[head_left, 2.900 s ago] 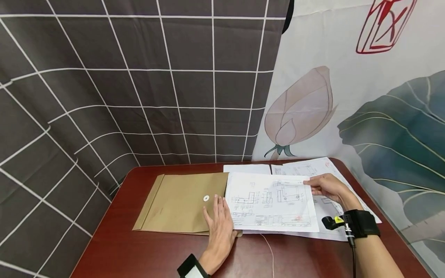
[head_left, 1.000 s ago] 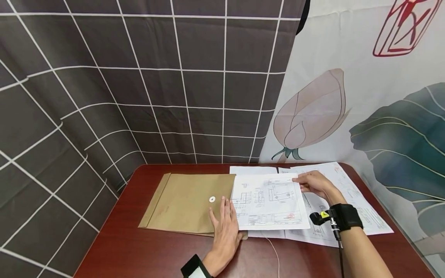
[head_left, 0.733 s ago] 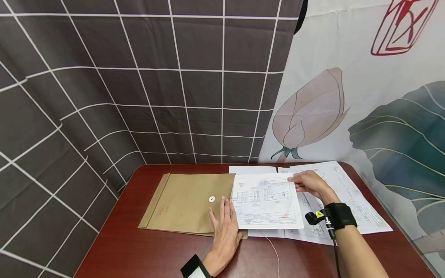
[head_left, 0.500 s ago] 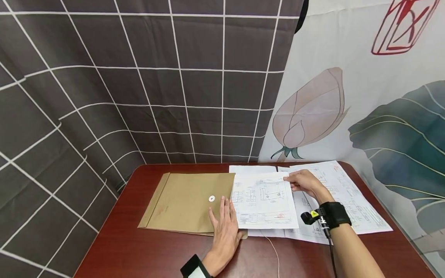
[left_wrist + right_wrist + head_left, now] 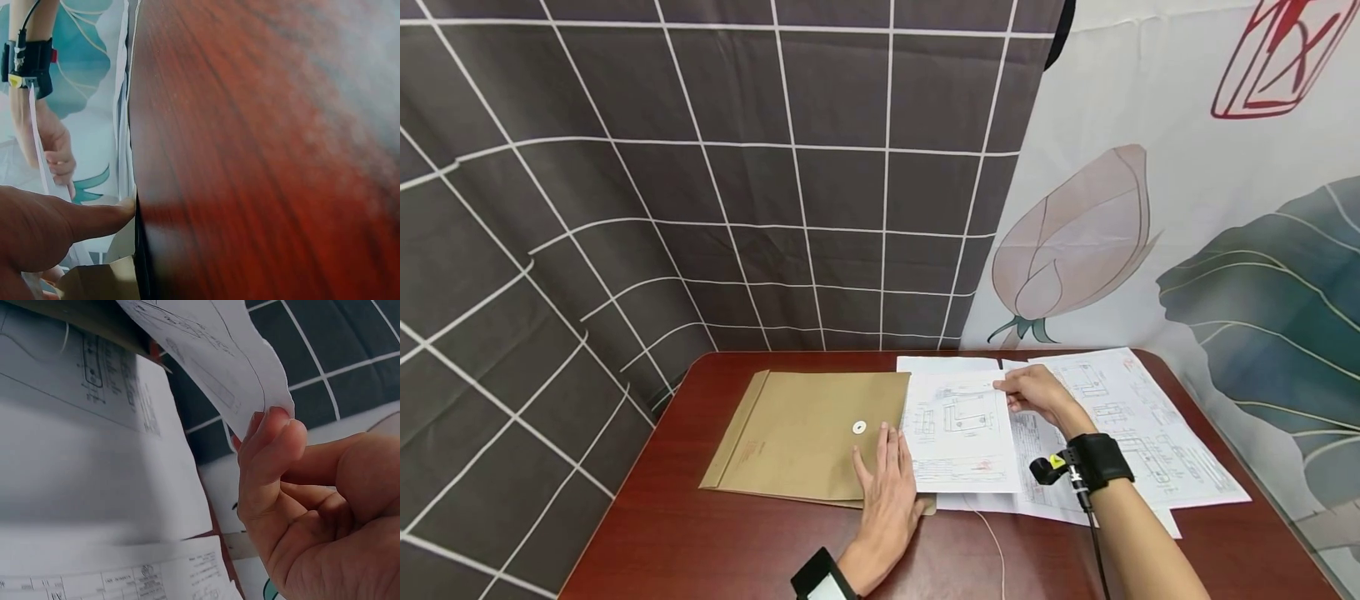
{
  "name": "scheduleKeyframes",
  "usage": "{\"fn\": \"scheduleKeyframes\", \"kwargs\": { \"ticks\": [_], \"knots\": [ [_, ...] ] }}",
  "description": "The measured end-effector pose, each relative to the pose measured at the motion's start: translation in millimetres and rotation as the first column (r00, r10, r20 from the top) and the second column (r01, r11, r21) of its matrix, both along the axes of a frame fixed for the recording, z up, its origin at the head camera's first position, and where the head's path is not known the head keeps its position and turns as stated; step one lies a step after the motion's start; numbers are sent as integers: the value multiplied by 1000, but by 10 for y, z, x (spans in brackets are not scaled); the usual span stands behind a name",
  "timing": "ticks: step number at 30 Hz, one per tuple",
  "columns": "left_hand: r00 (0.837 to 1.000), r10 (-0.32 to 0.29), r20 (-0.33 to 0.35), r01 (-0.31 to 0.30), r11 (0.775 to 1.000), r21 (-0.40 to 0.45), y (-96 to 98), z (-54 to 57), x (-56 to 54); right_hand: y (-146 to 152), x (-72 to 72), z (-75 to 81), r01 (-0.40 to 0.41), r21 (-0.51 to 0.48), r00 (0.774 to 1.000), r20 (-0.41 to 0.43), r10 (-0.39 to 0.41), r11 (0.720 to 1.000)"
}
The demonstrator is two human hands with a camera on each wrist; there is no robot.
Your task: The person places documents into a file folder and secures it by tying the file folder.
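In the head view a brown paper document envelope point(image 5: 797, 433) with a white button lies on the table. My left hand point(image 5: 886, 504) rests on its right edge, fingers extended; in the left wrist view its thumb point(image 5: 103, 219) reaches out to the edge of the paper layers. My right hand point(image 5: 1037, 393) pinches the upper right edge of a printed technical drawing sheet point(image 5: 958, 454) between thumb and fingers. The sheet's left part is hidden at the envelope's right-hand opening. In the right wrist view the pinched sheet point(image 5: 212, 362) bends upward from the envelope.
Several more drawing sheets point(image 5: 1142, 425) lie spread and overlapping on the right, beneath the held sheet. A thin white string point(image 5: 996, 542) trails toward the front of the reddish wooden table point(image 5: 700, 550). A grey gridded cloth point(image 5: 835, 192) hangs behind.
My right hand has moved left with the drawing sheet, and less of the sheet shows outside the envelope. More of the sheets underneath is uncovered. My left hand has stayed on the envelope.
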State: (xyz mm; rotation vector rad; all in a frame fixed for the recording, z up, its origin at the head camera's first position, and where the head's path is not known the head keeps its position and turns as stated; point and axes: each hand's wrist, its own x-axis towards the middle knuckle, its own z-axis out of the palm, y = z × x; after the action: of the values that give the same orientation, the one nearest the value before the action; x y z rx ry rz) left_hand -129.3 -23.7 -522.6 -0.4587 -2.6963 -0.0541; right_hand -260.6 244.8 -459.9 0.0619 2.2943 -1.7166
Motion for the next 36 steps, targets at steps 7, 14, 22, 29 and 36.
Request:
{"fn": "scheduleKeyframes", "kwargs": {
  "ticks": [7,14,22,29,36],
  "knots": [
    [1000,-5,9,5,1000,-3,-1,-1,3,-127,-21,-31,8,53,1000,-20,-7,999],
    [1000,-21,3,21,1000,-7,0,11,10,-234,-53,-83,-3,60,1000,-21,5,998],
    [1000,-24,4,24,1000,1,-4,11,21,-356,-63,-85,11,18,1000,-7,-11,1000],
    [1000,-19,9,19,1000,4,-5,14,22,-435,-63,-87,32,-2,999,14,-32,999],
    [1000,-20,9,20,1000,10,2,5,20,-520,-79,-100,13,-22,999,29,-12,1000]
  ]
}}
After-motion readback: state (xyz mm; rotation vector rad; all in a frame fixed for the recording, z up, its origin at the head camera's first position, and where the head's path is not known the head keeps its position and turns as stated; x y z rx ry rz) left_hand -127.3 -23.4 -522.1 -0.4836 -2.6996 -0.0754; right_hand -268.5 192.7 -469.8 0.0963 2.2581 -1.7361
